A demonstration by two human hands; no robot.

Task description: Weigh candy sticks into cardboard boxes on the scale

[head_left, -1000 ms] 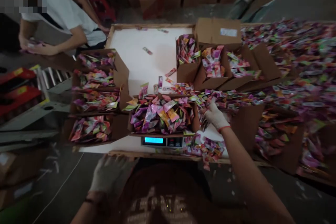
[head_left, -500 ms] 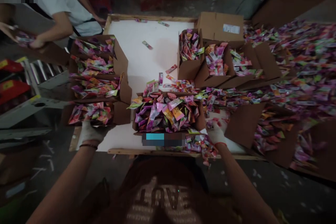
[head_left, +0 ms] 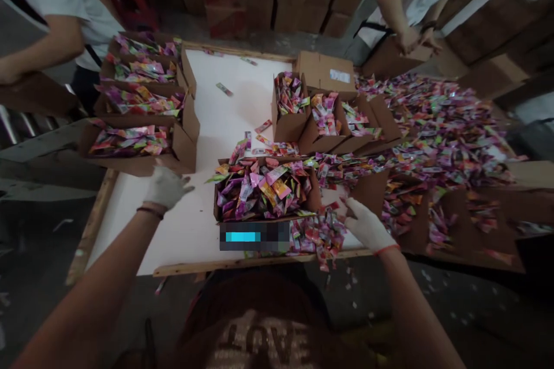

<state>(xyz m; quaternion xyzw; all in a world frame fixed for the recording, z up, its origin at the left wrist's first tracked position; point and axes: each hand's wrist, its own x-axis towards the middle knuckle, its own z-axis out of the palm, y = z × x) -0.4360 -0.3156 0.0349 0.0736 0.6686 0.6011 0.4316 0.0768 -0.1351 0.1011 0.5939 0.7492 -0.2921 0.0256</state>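
Observation:
My left hand (head_left: 164, 187), in a white glove, is open with its fingers spread beside the near side of a cardboard box (head_left: 142, 166) of sachets at the left. My gloved right hand (head_left: 367, 223) has its fingers stretched apart at the edge of a loose heap of sachets (head_left: 318, 233); I see nothing held in it. Between the hands stands an open carton (head_left: 315, 199) heaped with small pink, purple and orange sachets (head_left: 264, 187). In front of that carton a dark device (head_left: 274, 236) has a cyan patch, its detail blurred out.
More filled boxes (head_left: 190, 109) line the table's left side; others (head_left: 289, 127) stand at back right. A large sachet pile (head_left: 450, 127) spreads over the right. Open boxes (head_left: 367, 193) flank my right hand. Co-workers' arms (head_left: 393, 11) show at far right and left.
My left hand has come away from the front left box, its fingers now spread. My right hand has shifted slightly beside the loose sachets. The view has swung to the right.

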